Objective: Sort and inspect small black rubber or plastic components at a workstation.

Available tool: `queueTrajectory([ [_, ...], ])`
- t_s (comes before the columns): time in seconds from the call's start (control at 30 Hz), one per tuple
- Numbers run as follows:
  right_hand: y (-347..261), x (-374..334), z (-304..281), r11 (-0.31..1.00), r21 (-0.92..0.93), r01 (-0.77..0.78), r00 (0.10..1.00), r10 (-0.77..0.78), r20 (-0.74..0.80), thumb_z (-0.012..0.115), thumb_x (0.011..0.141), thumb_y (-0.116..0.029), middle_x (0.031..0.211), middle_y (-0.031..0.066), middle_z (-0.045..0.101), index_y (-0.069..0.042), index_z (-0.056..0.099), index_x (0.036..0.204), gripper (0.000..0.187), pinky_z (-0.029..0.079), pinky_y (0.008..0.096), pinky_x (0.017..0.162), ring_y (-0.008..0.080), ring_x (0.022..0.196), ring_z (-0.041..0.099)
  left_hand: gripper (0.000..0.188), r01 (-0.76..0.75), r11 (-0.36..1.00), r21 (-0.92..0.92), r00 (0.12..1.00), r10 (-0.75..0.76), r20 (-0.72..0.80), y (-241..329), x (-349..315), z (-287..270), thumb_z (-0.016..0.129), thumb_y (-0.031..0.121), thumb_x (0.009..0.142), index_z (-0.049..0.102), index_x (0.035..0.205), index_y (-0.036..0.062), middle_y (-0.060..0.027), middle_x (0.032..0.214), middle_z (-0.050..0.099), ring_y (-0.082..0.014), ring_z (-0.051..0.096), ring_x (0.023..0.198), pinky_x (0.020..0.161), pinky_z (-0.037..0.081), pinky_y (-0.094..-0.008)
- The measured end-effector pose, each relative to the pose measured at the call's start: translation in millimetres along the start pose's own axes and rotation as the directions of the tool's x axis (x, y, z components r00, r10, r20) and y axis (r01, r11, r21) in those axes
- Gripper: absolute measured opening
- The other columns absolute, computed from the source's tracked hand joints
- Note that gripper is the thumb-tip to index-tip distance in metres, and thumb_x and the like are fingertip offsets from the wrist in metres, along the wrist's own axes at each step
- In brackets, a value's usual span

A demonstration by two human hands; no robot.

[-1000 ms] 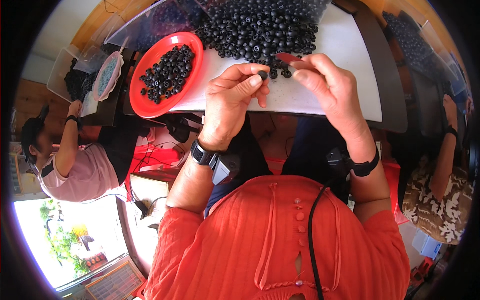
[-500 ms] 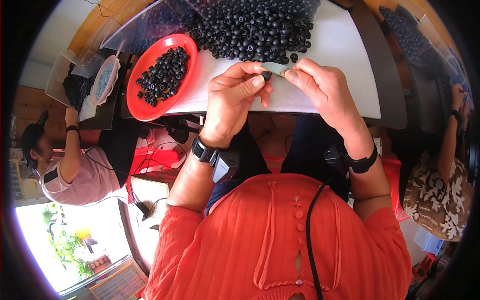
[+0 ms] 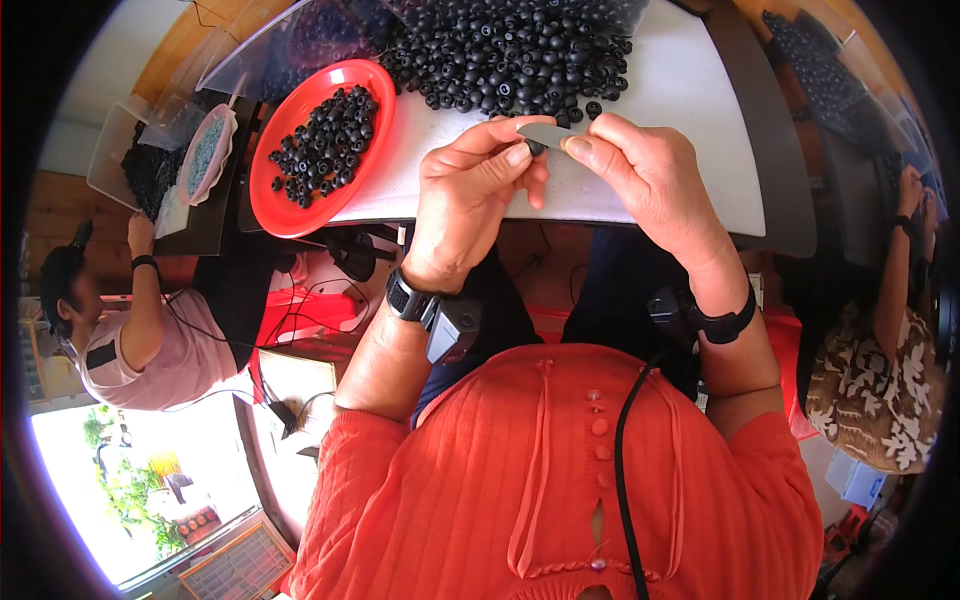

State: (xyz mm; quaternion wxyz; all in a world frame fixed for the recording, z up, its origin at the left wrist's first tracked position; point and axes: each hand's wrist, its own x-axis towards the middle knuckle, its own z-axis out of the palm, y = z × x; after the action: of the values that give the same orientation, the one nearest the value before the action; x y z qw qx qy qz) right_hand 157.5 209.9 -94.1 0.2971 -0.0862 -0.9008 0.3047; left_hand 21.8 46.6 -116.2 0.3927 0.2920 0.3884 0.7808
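Bead-like piece, small, round and black (image 3: 534, 147), up in the air over the near side of the white-topped bench (image 3: 690, 70), clamped between thumb and fingers of the left hand (image 3: 465, 190). Right hand (image 3: 655, 180) with its grip closed on a thin grey blade (image 3: 548, 136), laid across the top of the piece, tip right by the left forefinger. Can't tell from this angle about actual edge contact. Progress-wise, probably mid-job on this one, not done yet.

Just beyond, a few loose ones at the fringe of the big black heap (image 3: 510, 55). Over to the left, a red plate (image 3: 300, 216) with a much smaller batch of similar black pieces, maybe the finished lot, but too small to confirm. If so, early days: way more in the heap than on the plate.

Further out, another person at left (image 3: 165, 345) and one more at right (image 3: 870, 395), both beside dark piles too.
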Motion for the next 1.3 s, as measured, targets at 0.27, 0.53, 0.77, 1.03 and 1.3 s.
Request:
queueTrajectory([
  [0.27,0,0,-1,1.000,-0.015,0.002,1.000,-0.002,0.022,0.066,0.101,-0.038,0.053,0.0108,0.051,-0.008,0.061,0.076,0.039,0.041,0.0433,0.050,0.0314,0.051,0.055,0.028,0.005,0.999,-0.037,1.000,-0.005,0.001,-2,1,-2,0.058,-0.002,0.103,0.067,0.128,-0.0071,-0.0145,0.116,0.072,-0.0185,0.068,0.088,0.073,0.058,-0.0329],
  [0.53,-4,-3,2,0.981,-0.120,0.152,0.988,-0.150,0.022,0.066,0.101,-0.037,0.058,0.0091,0.055,-0.009,0.058,0.074,0.040,0.042,0.0433,0.051,0.0323,0.053,0.056,0.027,0.003,1.000,-0.016,1.000,-0.002,0.018,1,1,-1,0.057,-0.002,0.103,0.067,0.127,-0.0086,-0.0137,0.105,0.071,-0.0186,0.066,0.085,0.073,0.057,-0.0328],
  [0.77,7,-3,-8,0.903,0.403,-0.149,0.987,0.163,0.000,0.066,0.104,-0.025,0.062,0.0018,0.046,0.003,0.069,0.089,0.031,0.035,0.0296,0.054,0.0076,0.060,0.038,0.026,-0.019,1.000,-0.013,0.999,0.018,-0.035,5,-3,0,0.056,0.000,0.103,0.068,0.125,-0.0086,-0.0129,0.098,0.070,-0.0189,0.066,0.083,0.072,0.056,-0.0320],
  [1.03,18,-9,-17,0.803,0.577,-0.146,0.976,0.213,-0.049,0.067,0.105,-0.029,0.073,-0.0022,0.059,0.000,0.070,0.091,0.032,0.034,0.0245,0.054,0.0046,0.061,0.041,0.026,-0.139,0.625,0.768,0.852,0.470,-0.228,87,-19,-35,0.061,-0.001,0.099,0.072,0.122,-0.0044,-0.0071,0.092,0.069,-0.0117,0.062,0.074,0.066,0.050,-0.0249],
  [1.3,24,-6,-19,0.712,0.702,-0.013,0.952,0.223,-0.209,0.066,0.105,-0.021,0.079,-0.0002,0.064,0.000,0.072,0.102,0.023,0.037,0.0207,0.056,0.0044,0.064,0.054,0.025,-0.038,-0.128,0.991,0.773,0.625,0.111,114,-8,-89,0.073,0.000,0.089,0.076,0.114,0.0038,-0.0057,0.104,0.069,-0.0159,0.065,0.094,0.074,0.053,-0.0269],
])
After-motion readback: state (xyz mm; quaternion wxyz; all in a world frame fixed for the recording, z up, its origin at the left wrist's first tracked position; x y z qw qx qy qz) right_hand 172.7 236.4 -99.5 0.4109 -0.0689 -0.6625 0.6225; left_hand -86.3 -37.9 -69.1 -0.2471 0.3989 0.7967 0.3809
